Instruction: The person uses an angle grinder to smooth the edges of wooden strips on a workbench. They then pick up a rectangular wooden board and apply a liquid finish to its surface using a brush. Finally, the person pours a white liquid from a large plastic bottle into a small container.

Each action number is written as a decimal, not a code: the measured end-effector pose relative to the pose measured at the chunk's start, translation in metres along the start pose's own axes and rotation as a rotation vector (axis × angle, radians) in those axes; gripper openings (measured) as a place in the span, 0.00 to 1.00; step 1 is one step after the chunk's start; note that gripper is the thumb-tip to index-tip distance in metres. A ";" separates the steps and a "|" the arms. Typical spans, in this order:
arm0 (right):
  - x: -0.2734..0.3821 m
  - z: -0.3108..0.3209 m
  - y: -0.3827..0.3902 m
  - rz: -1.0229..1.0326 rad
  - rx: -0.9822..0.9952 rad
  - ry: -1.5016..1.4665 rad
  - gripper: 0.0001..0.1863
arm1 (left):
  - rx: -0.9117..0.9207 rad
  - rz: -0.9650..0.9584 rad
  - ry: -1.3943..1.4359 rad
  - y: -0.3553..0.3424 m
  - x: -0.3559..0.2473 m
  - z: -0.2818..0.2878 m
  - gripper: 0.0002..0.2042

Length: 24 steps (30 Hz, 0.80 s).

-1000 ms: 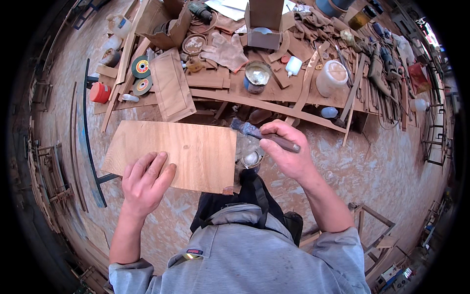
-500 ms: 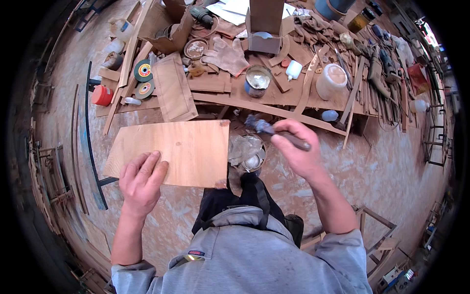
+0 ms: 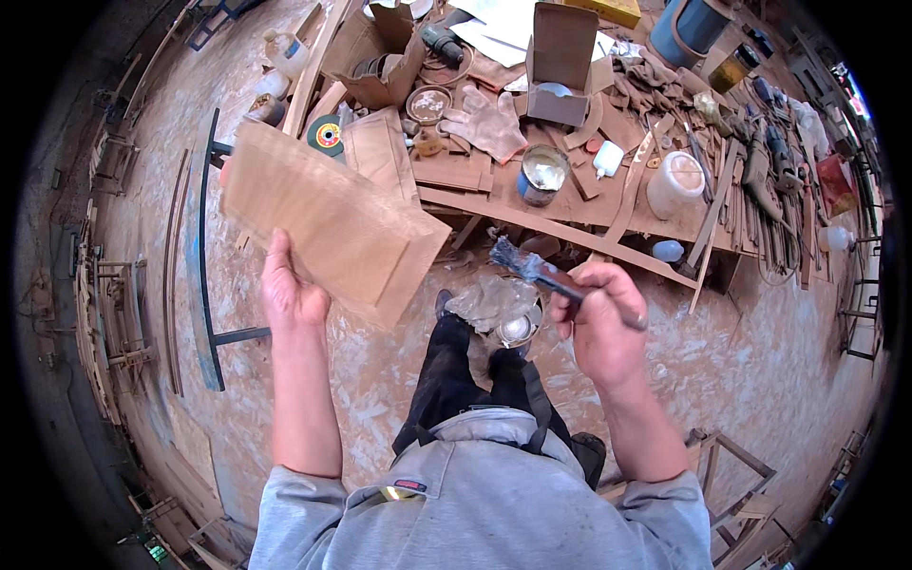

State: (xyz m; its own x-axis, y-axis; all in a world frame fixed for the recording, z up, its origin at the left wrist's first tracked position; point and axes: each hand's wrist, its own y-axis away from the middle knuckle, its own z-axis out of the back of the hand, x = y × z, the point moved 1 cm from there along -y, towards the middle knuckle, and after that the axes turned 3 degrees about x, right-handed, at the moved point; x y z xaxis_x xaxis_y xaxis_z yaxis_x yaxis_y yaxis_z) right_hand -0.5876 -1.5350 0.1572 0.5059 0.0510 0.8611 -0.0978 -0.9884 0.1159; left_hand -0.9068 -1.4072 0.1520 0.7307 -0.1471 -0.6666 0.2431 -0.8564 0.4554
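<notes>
My left hand (image 3: 294, 294) is closed on a pale wooden board (image 3: 332, 218), tilted and slightly blurred, up at the left over the bench's edge as seen from above. My right hand (image 3: 608, 337) grips a brush (image 3: 541, 268) by its dark handle, its clotted blue-grey bristles pointing toward the upper left, right of the board and apart from it. Beneath the brush, near my feet, sit crumpled clear plastic (image 3: 480, 302) and a round container (image 3: 518, 332) with something whitish in it. On the bench, above the brush, stands an open can (image 3: 541, 180) of pale material.
The workbench (image 3: 655, 256) across the top carries wood offcuts, gloves (image 3: 489, 123), cardboard boxes (image 3: 560, 66), grinding discs (image 3: 325, 135), tools and a white bucket (image 3: 674, 190). A long dark metal stand (image 3: 211, 285) is at the left. A wooden frame (image 3: 722, 475) lies at the lower right.
My left hand has lifted and tilted the board up toward the bench. My right hand has moved right and down with the brush. My legs now show more.
</notes>
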 end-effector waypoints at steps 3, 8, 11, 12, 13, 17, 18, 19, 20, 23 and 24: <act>0.013 -0.014 -0.011 0.551 0.217 0.619 0.12 | -0.034 0.067 -0.008 -0.005 0.016 0.013 0.19; 0.007 -0.016 -0.012 0.491 0.225 0.668 0.15 | -0.053 0.128 -0.014 0.006 0.028 0.009 0.18; 0.007 -0.019 -0.014 0.483 0.269 0.734 0.15 | -0.035 0.111 -0.048 0.004 0.030 0.011 0.18; 0.005 -0.018 -0.014 0.477 0.274 0.760 0.15 | -0.042 0.103 -0.053 0.005 0.031 0.011 0.18; 0.003 -0.017 -0.014 0.471 0.280 0.786 0.15 | -0.050 0.093 -0.057 0.008 0.031 0.008 0.18; 0.005 -0.011 -0.009 0.427 0.259 0.812 0.15 | -0.063 0.094 -0.050 0.009 0.030 0.007 0.18; 0.007 -0.012 -0.009 0.449 0.249 0.796 0.15 | -0.069 0.092 -0.052 0.008 0.030 0.006 0.17; 0.008 -0.014 -0.011 0.472 0.242 0.778 0.14 | -0.076 0.087 -0.053 0.007 0.030 0.007 0.17; 0.008 -0.015 -0.012 0.494 0.233 0.760 0.14 | -0.083 0.083 -0.055 0.007 0.031 0.008 0.17; -0.002 -0.017 -0.015 0.439 0.263 0.760 0.15 | -0.090 0.073 -0.065 0.005 0.033 0.012 0.17; -0.003 -0.015 -0.013 0.412 0.257 0.766 0.15 | -0.056 0.079 -0.047 0.004 0.034 0.012 0.17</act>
State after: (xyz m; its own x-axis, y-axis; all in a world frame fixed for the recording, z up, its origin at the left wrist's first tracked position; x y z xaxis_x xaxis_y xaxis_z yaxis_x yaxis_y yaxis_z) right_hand -0.6006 -1.5203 0.1608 -0.2441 -0.3235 0.9142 0.0959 -0.9461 -0.3093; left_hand -0.8889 -1.4215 0.1240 0.7187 -0.2371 -0.6536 0.2222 -0.8125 0.5390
